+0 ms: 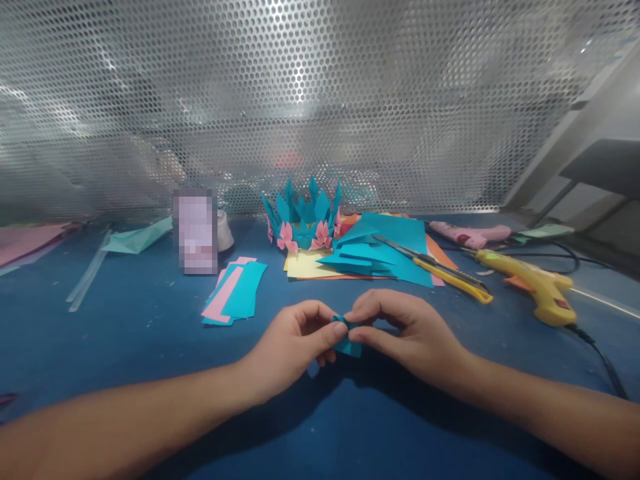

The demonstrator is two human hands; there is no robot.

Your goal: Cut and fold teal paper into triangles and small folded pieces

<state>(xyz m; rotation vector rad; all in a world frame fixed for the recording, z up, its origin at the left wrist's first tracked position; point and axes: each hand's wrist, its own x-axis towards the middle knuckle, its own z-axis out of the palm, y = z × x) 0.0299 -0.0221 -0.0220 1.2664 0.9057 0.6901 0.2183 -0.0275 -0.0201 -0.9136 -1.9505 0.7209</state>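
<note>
Between my hands is a small piece of blue paper (350, 348), held just above the blue table (310, 427). My left hand (303, 337) pinches its left side, thumb in front and fingers behind. At the paper's upper right edge, my right hand (400, 327) closes thumb and forefinger on it. The paper looks folded at the top, partly hidden by the fingers. Beyond the hands stands a blue folded-paper crown (303, 223) with pointed tips and pink paper pieces around its base. Cut blue and pink paper strips (243, 293) lie to the left.
Right of the crown, a box cutter (450, 275) rests on stacked coloured paper (370, 250). Farther right lie a yellow glue gun (533, 283) with a cord and a pink glue gun (470, 235). Clear glue sticks (90, 273) are at left. A perforated metal panel (320, 100) rises behind.
</note>
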